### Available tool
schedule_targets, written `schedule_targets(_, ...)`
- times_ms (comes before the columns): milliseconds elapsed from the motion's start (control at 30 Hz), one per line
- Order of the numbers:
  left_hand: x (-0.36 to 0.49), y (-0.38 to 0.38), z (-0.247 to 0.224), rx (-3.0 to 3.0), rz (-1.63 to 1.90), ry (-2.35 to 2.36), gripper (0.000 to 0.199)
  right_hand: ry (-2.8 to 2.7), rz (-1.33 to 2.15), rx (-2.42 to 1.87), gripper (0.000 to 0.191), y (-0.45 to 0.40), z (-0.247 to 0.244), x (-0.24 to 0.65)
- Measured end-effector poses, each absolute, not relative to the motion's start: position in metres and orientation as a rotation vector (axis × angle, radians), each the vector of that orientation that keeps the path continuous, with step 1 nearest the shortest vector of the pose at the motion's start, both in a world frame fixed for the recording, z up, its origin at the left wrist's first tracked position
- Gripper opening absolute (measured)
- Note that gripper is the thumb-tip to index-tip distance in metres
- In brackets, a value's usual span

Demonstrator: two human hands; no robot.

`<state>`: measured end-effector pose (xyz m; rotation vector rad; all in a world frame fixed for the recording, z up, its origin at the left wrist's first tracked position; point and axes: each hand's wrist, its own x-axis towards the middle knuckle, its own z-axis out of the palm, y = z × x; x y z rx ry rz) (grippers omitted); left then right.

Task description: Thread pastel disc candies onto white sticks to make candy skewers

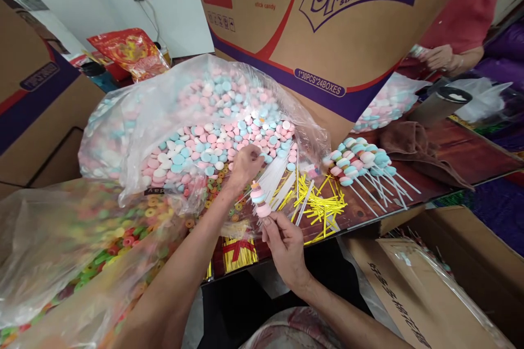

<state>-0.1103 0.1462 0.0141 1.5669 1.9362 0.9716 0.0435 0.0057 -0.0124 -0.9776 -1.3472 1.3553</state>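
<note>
My right hand (286,245) pinches a candy stick (260,202) threaded with pink, blue and white pieces and a small orange one on top. Over the near edge of the candy pile (204,144), my left hand (246,163) has its fingers curled together; whatever they hold is too small to make out. The pile of pink, white and blue candies spills from a large clear bag (135,114). White sticks (278,174) lie just right of my left hand, and yellow twist ties (323,204) are scattered beside them. Finished candy skewers (362,161) are stacked further right.
A large cardboard box (282,43) stands behind the pile. A bag of ring gummies (102,251) is at the lower left, an open carton (446,272) at the lower right. Another person's hands (442,58) show at the upper right, near a dark cup (440,106).
</note>
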Motion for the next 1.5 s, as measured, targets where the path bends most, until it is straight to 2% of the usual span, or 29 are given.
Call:
schedule_targets(167,-0.138,0.104,0.013,1.773,0.773,2.175,0.009,-1.349,1.372,-0.975,0.033,0.006,-0.014,0.044)
schedule_targets(300,-0.141,0.086,0.012,1.946,0.595,2.210,0.019,-1.343,1.400,-0.988,0.032,0.005,-0.017,0.045)
schedule_targets(400,-0.137,0.086,0.011,2.012,0.589,2.177,0.029,-1.356,1.409,-0.986,0.033,0.005,-0.019,0.045)
schedule_targets(500,-0.136,0.088,0.006,2.074,0.640,2.112,0.035,-1.366,1.399,-0.992,0.033,0.005,-0.019,0.045)
schedule_targets(767,-0.144,0.079,-0.006,1.992,0.932,1.985,0.032,-1.412,1.389,-1.016,0.034,0.007,-0.017,0.045)
schedule_targets(900,-0.142,0.069,0.000,1.503,1.273,1.805,0.027,-1.460,1.403,-1.029,0.033,0.010,-0.012,0.045)
schedule_targets(1000,-0.139,0.058,0.006,1.124,1.402,1.594,0.040,-1.529,1.377,-1.013,0.034,0.011,-0.011,0.045)
schedule_targets(1233,-0.129,0.040,0.012,1.033,1.506,1.472,0.035,-1.614,1.348,-1.020,0.033,0.012,-0.012,0.046)
schedule_targets(1500,-0.127,0.033,0.004,1.254,1.489,1.633,0.027,-1.629,1.321,-1.025,0.033,0.013,-0.012,0.046)
